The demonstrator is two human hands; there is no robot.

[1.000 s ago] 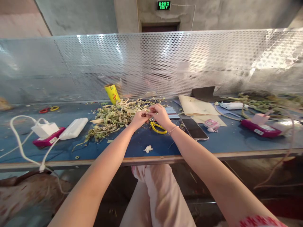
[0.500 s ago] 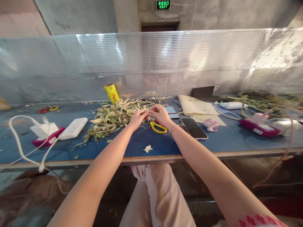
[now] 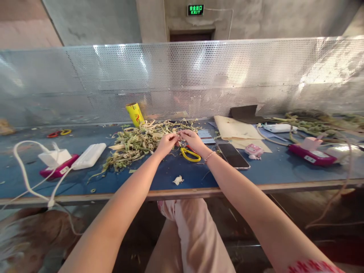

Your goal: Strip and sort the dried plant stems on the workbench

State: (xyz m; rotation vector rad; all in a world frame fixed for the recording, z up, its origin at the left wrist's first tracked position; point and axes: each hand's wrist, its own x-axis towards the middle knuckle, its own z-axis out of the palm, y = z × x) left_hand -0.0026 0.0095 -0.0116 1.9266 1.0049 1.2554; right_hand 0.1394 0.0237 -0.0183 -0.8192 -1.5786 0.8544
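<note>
My left hand (image 3: 167, 144) and my right hand (image 3: 191, 138) meet fingertip to fingertip above the table, both closed in a pinch. Whatever lies between the fingers is too small to make out. Just left of and behind them spreads a heap of dried, pale green plant stems and leaves (image 3: 133, 146). Scissors with yellow handles (image 3: 190, 154) lie on the blue table (image 3: 162, 178) under my right hand, their blades hidden. A small white scrap (image 3: 178, 180) rests nearer the table's front edge.
A phone (image 3: 233, 156) and a pink case (image 3: 254, 151) lie to the right, before beige paper (image 3: 236, 127). A yellow tube (image 3: 134, 114) leans behind the heap. Magenta power strips (image 3: 61, 170) with cables sit at both sides. A perforated metal screen (image 3: 182, 79) closes the back.
Both hands stay together in nearly the same place, with only small shifts of the fingers. The whole view has tilted slightly; nothing on the table has visibly moved.
</note>
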